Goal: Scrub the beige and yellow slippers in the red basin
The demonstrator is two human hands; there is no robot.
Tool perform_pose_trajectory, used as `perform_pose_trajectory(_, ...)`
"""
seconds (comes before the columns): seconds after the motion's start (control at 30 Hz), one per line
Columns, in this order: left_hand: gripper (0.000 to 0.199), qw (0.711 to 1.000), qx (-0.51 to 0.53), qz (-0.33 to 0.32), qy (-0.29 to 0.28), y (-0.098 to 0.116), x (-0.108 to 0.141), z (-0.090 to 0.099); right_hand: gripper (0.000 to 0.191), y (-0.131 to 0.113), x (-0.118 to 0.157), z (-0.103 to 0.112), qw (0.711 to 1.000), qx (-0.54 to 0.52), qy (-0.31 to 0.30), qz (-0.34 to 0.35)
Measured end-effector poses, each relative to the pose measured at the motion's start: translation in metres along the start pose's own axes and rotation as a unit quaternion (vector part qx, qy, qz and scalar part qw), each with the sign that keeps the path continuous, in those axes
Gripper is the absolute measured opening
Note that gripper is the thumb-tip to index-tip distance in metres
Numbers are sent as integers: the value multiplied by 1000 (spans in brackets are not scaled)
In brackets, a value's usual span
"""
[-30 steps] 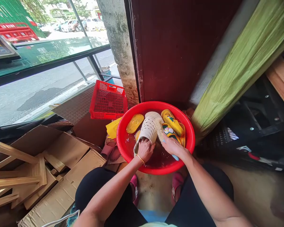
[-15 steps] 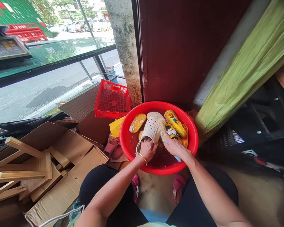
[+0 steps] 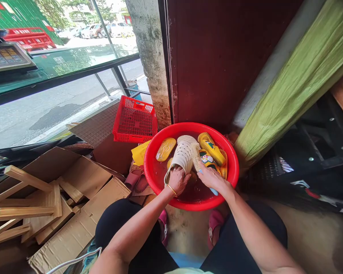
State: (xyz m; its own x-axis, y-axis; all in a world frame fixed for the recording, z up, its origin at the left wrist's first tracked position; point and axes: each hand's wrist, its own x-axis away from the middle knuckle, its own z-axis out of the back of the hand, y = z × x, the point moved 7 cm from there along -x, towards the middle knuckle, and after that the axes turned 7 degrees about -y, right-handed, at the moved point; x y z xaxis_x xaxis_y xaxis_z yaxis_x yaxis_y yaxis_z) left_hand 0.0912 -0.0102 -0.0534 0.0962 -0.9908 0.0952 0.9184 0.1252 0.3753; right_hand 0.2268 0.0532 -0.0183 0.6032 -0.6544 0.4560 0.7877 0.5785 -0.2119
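Observation:
A red basin (image 3: 149, 179) of water stands between my knees. My left hand (image 3: 178, 180) is closed on a cream clog (image 3: 183, 155) with holes in its upper, its fingers partly inside the foot opening. In my right hand (image 3: 212, 177) is a scrub brush (image 3: 196, 156) with a light blue handle, its bristles against the clog's right side. Behind it lies another pale clog (image 3: 188, 140), partly covered. To the right rest yellow slippers (image 3: 212, 147), some with cartoon decorations. A yellow sole (image 3: 165, 148) floats at the left.
A red plastic crate (image 3: 135, 120) sits behind the basin, left. Wooden stool-like pieces (image 3: 31, 207) and cardboard (image 3: 82, 220) fill the left. Pink shoes (image 3: 135, 180) lie beside the basin. A dark red door (image 3: 223, 64) and green cloth (image 3: 291, 80) stand beyond.
Both hands, the clog and the brush stay in nearly the same place. The whole view has shifted very slightly.

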Motion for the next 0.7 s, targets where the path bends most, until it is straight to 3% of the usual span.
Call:
perform_pose_trajectory(0.5,28,1000,21,-1,0,-1,0,0,63,1,-3,-5,1000,16,-6,-3)
perform_pose_trajectory(0.6,22,993,113,13,17,-5,-1,-1,65,0,-2,-5,1000,14,-2,-3)
perform_pose_trajectory(0.7,28,954,292,51,39,-19,-4,5,68,2,-3,-1,1000,6,15,-7)
